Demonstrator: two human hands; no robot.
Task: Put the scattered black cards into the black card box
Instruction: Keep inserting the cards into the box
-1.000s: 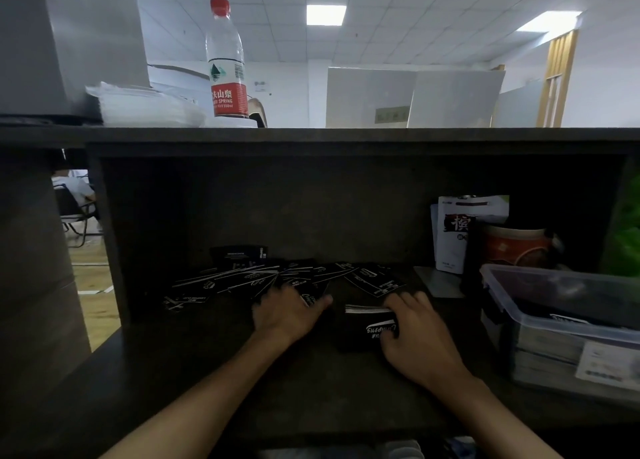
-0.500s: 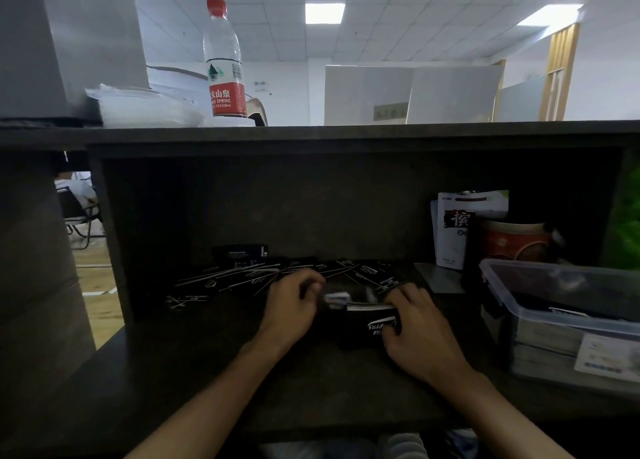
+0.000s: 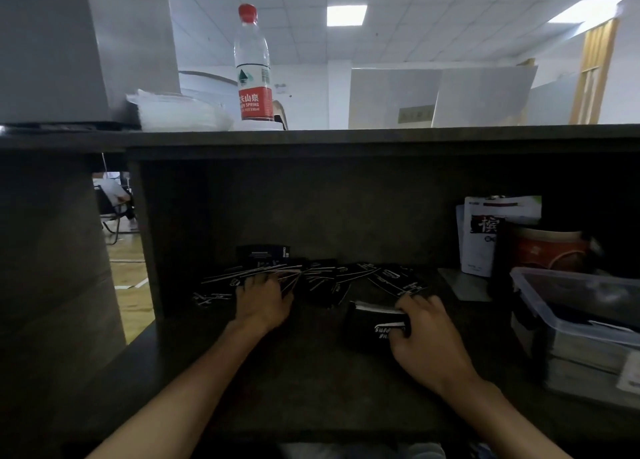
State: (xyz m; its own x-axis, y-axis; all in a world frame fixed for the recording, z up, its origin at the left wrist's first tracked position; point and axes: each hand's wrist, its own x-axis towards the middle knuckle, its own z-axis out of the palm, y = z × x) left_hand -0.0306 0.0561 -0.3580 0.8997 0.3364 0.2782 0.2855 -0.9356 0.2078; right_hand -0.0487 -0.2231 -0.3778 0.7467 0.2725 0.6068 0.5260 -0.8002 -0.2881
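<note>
Several black cards [image 3: 349, 278] with white edges lie fanned out across the back of the dark lower shelf [image 3: 311, 382]. My left hand [image 3: 263, 299] lies on the left part of the spread, its fingers reaching onto the cards. A black card box [image 3: 370, 330] with white lettering stands to the right, its top open with card edges showing inside. My right hand [image 3: 429, 334] grips the box from its right side, fingers over its top edge. Another small black box [image 3: 263, 252] stands behind the cards by the back wall.
A clear lidded plastic container [image 3: 581, 323] stands at the right. Behind it are a red-brown tub [image 3: 547, 251] and a white pouch [image 3: 485, 237]. On the upper shelf stand a water bottle [image 3: 252, 67] and stacked clear lids [image 3: 180, 112]. A grey card [image 3: 464, 284] lies flat.
My left hand has moved left from the box's opening, where it held a card, back onto the scattered cards. My right hand stays on the box.
</note>
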